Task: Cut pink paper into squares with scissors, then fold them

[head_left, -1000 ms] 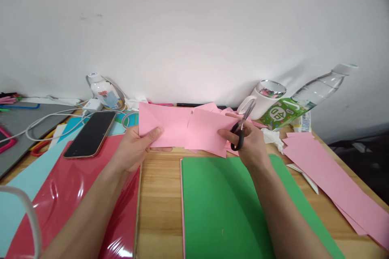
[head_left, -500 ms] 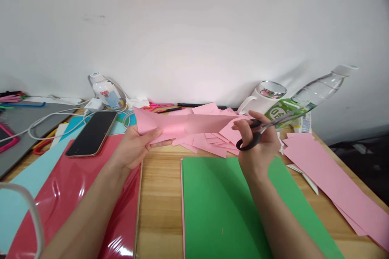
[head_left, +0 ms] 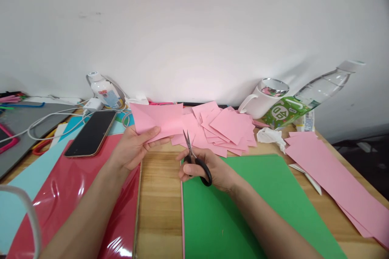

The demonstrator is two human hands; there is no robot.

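A pink paper strip [head_left: 161,116], slightly bent, is pinched at its lower left edge by my left hand [head_left: 138,145]. Black-handled scissors [head_left: 200,166] sit in my right hand [head_left: 212,170], just right of and below the strip's right end. Their blades point up and are slightly apart, with no paper seen between them. Behind the hands lies a loose heap of pink paper squares [head_left: 225,127]. Under my right hand and forearm is a stack of green paper [head_left: 225,218].
Longer pink strips [head_left: 331,178] lie at the right edge. At the back right stand a white mug [head_left: 258,101], a green packet [head_left: 282,111] and a tilted water bottle [head_left: 325,87]. A phone [head_left: 91,133] rests on red wrapped paper [head_left: 75,186] at left, near white cables.
My right hand has moved left and down with the scissors, from the strip's far right side to near its end. The strip now looks shorter. My left hand stays nearly still.
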